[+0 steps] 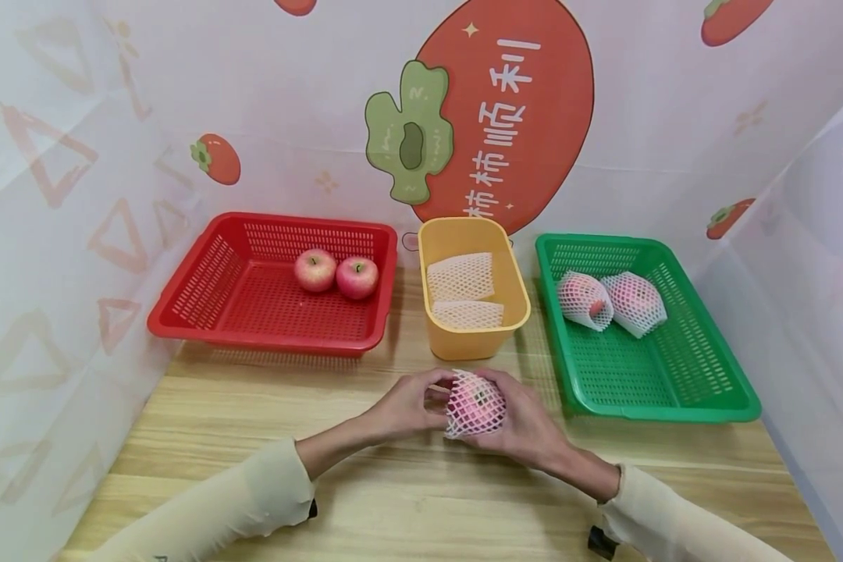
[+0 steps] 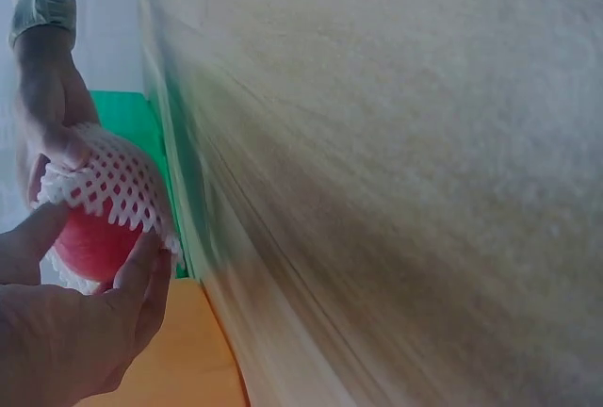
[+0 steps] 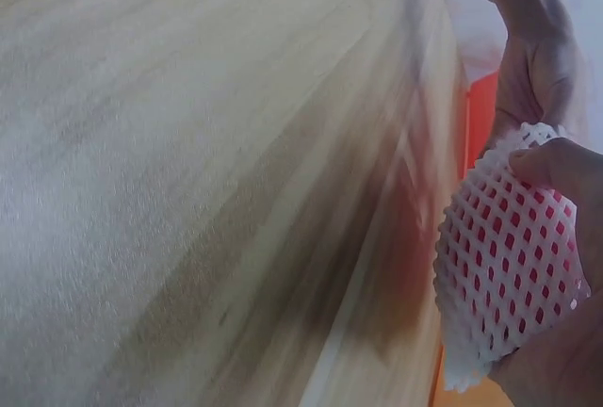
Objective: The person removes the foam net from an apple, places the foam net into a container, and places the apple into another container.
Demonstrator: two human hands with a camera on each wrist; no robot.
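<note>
Over the table in front of me is a red apple (image 2: 97, 243) inside a white foam net sleeve (image 1: 476, 404). My right hand (image 1: 527, 417) grips the netted apple from the right, its thumb lying over the mesh in the right wrist view. From the left, my left hand (image 1: 409, 406) holds the sleeve's open edge between thumb and fingers. Bare red skin shows through that opening in the left wrist view. The mesh covers the rest of the fruit.
A red basket (image 1: 267, 339) with two bare apples (image 1: 337, 273) stands at the back left. Behind my hands is a yellow bin (image 1: 471, 341) containing foam net sleeves (image 1: 461, 277). A green basket (image 1: 663, 412) on the right carries two netted apples (image 1: 610, 300).
</note>
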